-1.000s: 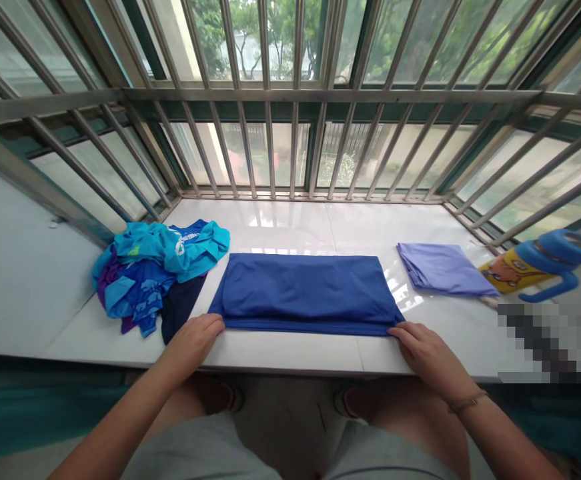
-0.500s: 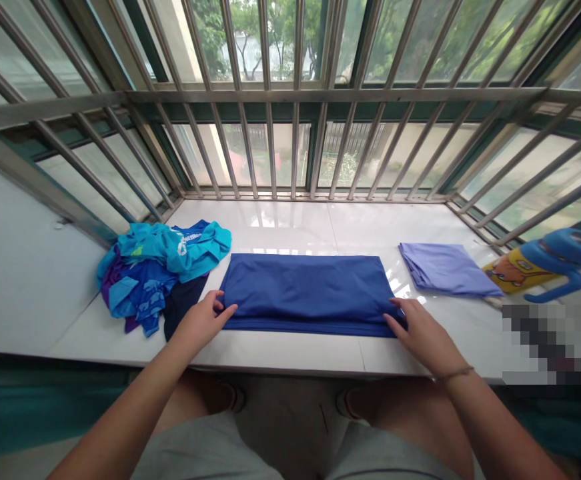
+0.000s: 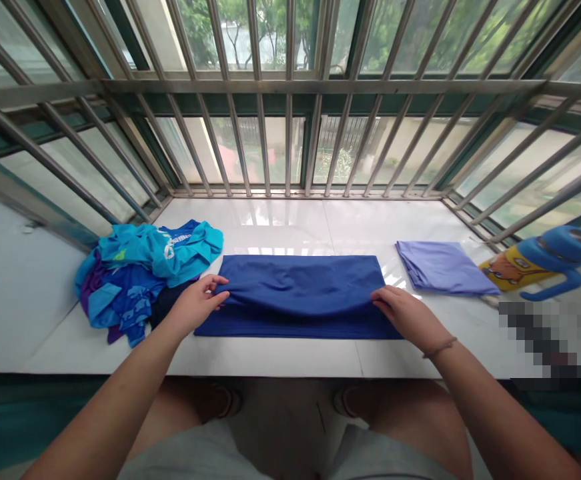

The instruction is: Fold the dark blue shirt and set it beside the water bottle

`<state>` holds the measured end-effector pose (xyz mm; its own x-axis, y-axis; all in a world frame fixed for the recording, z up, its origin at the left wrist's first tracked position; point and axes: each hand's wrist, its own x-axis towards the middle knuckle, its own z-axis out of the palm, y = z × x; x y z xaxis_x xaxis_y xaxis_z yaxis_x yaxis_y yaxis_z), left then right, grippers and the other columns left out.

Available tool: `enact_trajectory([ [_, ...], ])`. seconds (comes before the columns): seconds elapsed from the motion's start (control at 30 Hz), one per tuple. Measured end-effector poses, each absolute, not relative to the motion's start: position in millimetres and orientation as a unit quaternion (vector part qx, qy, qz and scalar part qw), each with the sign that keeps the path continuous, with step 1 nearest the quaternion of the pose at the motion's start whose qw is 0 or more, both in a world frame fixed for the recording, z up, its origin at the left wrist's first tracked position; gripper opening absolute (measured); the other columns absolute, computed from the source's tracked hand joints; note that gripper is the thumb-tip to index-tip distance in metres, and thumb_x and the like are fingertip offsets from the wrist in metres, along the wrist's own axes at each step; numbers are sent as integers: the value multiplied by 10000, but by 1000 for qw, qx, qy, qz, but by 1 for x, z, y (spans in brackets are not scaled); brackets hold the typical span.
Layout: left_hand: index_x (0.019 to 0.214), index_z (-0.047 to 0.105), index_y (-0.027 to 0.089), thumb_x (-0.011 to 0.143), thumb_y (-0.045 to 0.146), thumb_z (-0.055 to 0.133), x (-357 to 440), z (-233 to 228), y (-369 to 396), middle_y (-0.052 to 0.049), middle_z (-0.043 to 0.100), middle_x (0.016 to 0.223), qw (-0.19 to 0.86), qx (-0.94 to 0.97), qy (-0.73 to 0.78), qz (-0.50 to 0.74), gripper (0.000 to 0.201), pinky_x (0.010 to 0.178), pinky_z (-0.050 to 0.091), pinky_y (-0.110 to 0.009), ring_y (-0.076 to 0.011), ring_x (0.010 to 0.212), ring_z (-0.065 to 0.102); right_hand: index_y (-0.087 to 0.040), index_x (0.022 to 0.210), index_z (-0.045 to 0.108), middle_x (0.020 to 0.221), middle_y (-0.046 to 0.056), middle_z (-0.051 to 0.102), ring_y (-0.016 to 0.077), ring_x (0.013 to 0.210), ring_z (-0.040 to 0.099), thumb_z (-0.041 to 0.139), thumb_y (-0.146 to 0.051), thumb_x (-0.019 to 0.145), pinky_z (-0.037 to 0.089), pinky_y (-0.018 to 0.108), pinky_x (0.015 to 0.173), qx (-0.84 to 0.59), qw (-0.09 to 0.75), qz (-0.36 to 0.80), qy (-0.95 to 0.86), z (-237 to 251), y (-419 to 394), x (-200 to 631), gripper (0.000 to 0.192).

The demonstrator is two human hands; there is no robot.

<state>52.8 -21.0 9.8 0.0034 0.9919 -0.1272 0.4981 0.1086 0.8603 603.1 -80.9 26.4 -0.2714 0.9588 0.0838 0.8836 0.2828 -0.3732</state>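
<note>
A folded blue garment lies in a wide strip on the white ledge in front of me. My left hand pinches the upper layer at its left edge, thumb against fingers. At the opposite edge, my right hand grips the same layer near the corner. Between the hands the layer sags a little and is raised off the layer below, which shows as a flat band along the front. A crumpled pile of turquoise, blue and purple clothes sits just beyond my left hand.
To the right lies a folded lavender cloth, beside a yellow and blue bottle with a handle. A blurred-out patch covers something at the ledge's right front. Metal window bars close off the back and sides of the white ledge.
Both hands have moved slightly away from me, lifting the upper layer's front edge back and baring a wider band of the layer below. The camera view has shifted slightly.
</note>
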Motion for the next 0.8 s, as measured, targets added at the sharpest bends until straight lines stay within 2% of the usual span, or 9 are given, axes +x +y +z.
enact_trajectory([
  [0.07, 1139, 731, 244, 672, 643, 904, 50, 6, -24, 0, 652, 852, 420, 560, 634, 329, 637, 645, 621, -355, -252, 723, 750, -274, 1052, 762, 1068, 102, 774, 295, 995, 737, 518, -385, 1082, 590, 451, 919, -586, 162, 123, -784, 28, -85, 600, 269],
  [0.17, 1152, 749, 249, 698, 614, 877, 44, -8, -37, 12, 641, 841, 412, 577, 651, 272, 596, 602, 587, -333, -238, 657, 739, -280, 1008, 769, 1020, 95, 778, 299, 964, 737, 519, -367, 1073, 592, 449, 890, -584, 141, 141, -787, 21, -95, 595, 273],
  [0.27, 1211, 774, 249, 795, 539, 778, 37, -20, -51, -11, 677, 898, 336, 640, 658, 210, 507, 623, 562, -325, -211, 635, 700, -282, 1006, 772, 1023, 101, 783, 303, 983, 736, 502, -382, 1086, 583, 448, 918, -593, 131, 140, -782, 12, -108, 595, 299],
  [0.33, 1251, 772, 237, 861, 484, 701, 35, -21, -56, -60, 719, 1029, 268, 674, 661, 191, 467, 709, 595, -354, -211, 678, 700, -271, 1004, 758, 1034, 114, 784, 303, 998, 737, 478, -422, 1104, 569, 436, 929, -631, 136, 113, -755, 9, -117, 599, 333],
  [0.43, 1264, 750, 212, 961, 402, 572, 38, -17, -60, -136, 733, 1268, 165, 714, 652, 193, 399, 969, 616, -442, -293, 991, 757, -235, 999, 731, 1008, 138, 782, 310, 927, 749, 442, -509, 1115, 546, 412, 824, -762, 101, 60, -637, 8, -128, 604, 415],
  [0.53, 1258, 736, 202, 1048, 369, 463, 44, -19, -60, -162, 716, 1408, 83, 746, 628, 205, 382, 1199, 512, -528, -357, 1338, 663, -171, 1099, 742, 1060, 200, 786, 347, 928, 771, 389, -669, 1112, 527, 416, 768, -863, 41, 50, -501, 8, -134, 597, 610],
  [0.63, 1267, 738, 192, 1092, 412, 432, 49, -30, -61, -191, 710, 1429, 54, 754, 626, 192, 415, 1210, 505, -573, -381, 1370, 645, -114, 1158, 754, 1089, 255, 783, 390, 991, 782, 406, -772, 1072, 542, 437, 800, -889, 17, 82, -450, 6, -129, 578, 748],
  [0.8, 1310, 725, 190, 1068, 391, 512, 53, -42, -67, -205, 708, 1381, 20, 761, 622, 184, 380, 1146, 549, -583, -399, 1289, 666, -82, 1214, 779, 1125, 253, 812, 376, 1072, 782, 603, -533, 1030, 545, 401, 850, -869, 40, 150, -470, 6, -107, 562, 518],
])
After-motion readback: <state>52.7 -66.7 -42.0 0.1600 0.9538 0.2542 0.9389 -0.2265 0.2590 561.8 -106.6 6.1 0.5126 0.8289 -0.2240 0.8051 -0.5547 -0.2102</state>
